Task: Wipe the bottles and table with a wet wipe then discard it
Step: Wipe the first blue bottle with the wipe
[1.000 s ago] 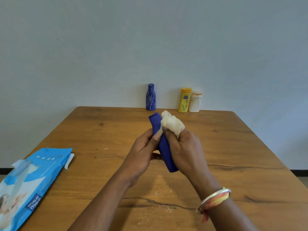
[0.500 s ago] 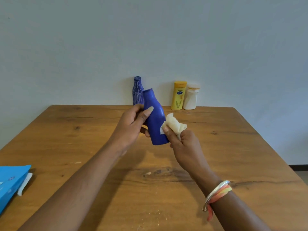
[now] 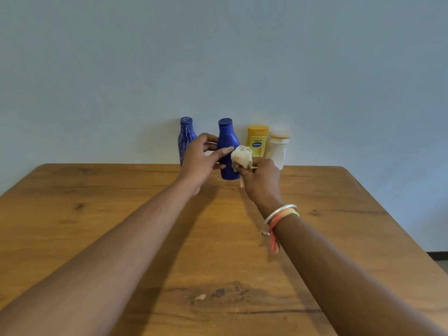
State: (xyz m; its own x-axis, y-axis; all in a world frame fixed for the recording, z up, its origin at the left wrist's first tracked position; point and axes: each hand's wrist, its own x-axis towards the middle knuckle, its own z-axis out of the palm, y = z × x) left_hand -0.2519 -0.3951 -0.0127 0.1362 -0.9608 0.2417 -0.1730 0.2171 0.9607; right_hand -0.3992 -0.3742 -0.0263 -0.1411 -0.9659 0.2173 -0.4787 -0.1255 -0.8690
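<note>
Both my arms reach across the wooden bench point(image 3: 121, 214). My right hand point(image 3: 261, 183), a bangle point(image 3: 278, 214) on its wrist, has its fingers point(image 3: 242, 172) bunched round the crumpled wipe point(image 3: 241, 157), which touches the plain blue bottle point(image 3: 226, 146). My left hand point(image 3: 197, 161) curls its fingers round that upright bottle near the bench's far edge. By the wall stand a patterned bottle point(image 3: 185, 134), a yellow bottle point(image 3: 257, 140) and a white bottle point(image 3: 277, 149).

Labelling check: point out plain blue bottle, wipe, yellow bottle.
plain blue bottle point(image 3: 228, 138), head view, shoulder below the cap.
wipe point(image 3: 241, 157), head view, bunched middle.
yellow bottle point(image 3: 257, 143), head view, front label.
</note>
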